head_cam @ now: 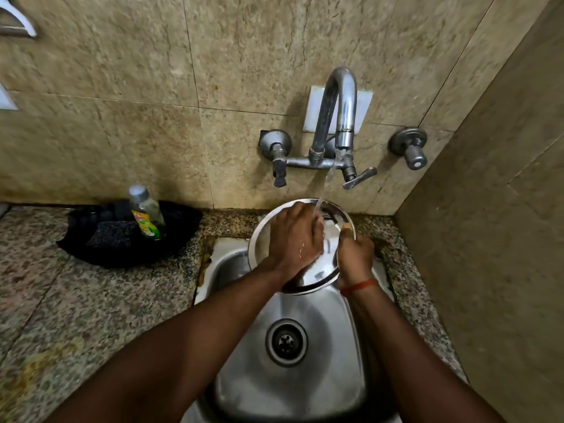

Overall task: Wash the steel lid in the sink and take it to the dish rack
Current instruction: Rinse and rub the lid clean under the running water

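Observation:
The round steel lid (317,277) is held tilted over the back of the steel sink (323,377), under the running tap. My right hand (355,259) grips its right rim, thumb on the edge. My left hand (294,236) lies flat on the lid's face, fingers spread over it, with the water stream falling on its knuckles. Much of the lid is hidden under my hands. No dish rack is in view.
A wall-mounted tap (338,117) with two side valves runs water down onto the lid. On the granite counter at left sits a black tray (183,221) holding a dish soap bottle (146,213) and a dark scrub pad (111,235). A tiled wall closes the right side.

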